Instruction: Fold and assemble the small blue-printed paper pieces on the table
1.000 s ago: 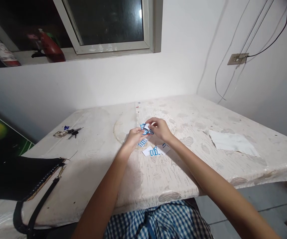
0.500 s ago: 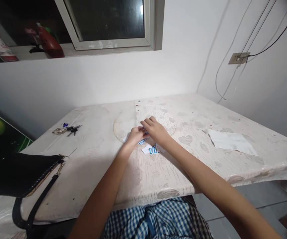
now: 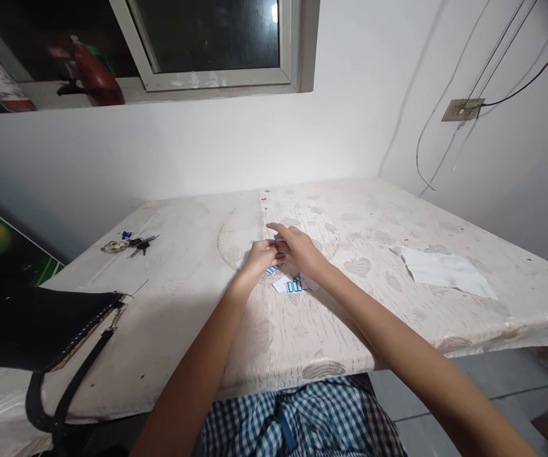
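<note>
Both my hands meet over the middle of the table. My left hand is closed, its thumb and fingertips pinching a small white-and-blue piece of paper that is mostly covered by fingers. My right hand grips the same piece from the other side, with its index finger stretched out toward the left. Just below the hands lie white paper pieces with blue outlined shapes, partly overlapping. Another blue-marked piece shows under my left fingers, and a pale paper corner sticks out left of that hand.
A patterned plastic cloth covers the table. Keys lie at the left, near a black bag with a strap. A white sheet rests at the right. Behind stand a wall, a window and a socket with hanging cables.
My right index finger has lifted and stretched out to the left, while its other fingers curl more at the piece. My left hand stays nearly in place. The view has shifted slightly.
</note>
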`<action>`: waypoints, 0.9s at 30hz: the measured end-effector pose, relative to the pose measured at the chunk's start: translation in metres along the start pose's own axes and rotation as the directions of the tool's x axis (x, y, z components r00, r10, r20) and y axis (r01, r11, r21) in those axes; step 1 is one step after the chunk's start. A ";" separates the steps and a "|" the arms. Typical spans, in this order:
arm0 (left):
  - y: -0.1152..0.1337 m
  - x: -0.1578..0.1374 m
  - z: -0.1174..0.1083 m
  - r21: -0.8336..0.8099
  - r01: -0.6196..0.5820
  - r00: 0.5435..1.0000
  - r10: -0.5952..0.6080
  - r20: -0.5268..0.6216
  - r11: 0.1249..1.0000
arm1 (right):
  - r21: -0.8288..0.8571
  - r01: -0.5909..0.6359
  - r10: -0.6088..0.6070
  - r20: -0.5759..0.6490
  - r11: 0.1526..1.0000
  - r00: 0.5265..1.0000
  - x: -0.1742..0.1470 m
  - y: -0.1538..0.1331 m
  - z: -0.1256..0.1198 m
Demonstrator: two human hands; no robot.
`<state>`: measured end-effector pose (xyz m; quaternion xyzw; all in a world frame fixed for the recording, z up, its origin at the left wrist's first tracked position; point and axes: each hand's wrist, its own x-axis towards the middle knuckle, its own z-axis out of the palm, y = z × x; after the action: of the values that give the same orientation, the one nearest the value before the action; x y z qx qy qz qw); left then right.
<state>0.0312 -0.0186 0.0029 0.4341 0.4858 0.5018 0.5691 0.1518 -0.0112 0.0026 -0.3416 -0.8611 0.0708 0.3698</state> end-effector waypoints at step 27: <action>-0.003 0.003 0.001 0.041 -0.014 1.000 0.014 -0.005 0.999 | -0.243 -0.059 0.074 0.050 0.968 0.996 0.005 0.004 0.002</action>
<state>0.0332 -0.0159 -0.0006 0.4477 0.4945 0.4970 0.5551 0.1502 -0.0046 0.0030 -0.4105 -0.8620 -0.0121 0.2973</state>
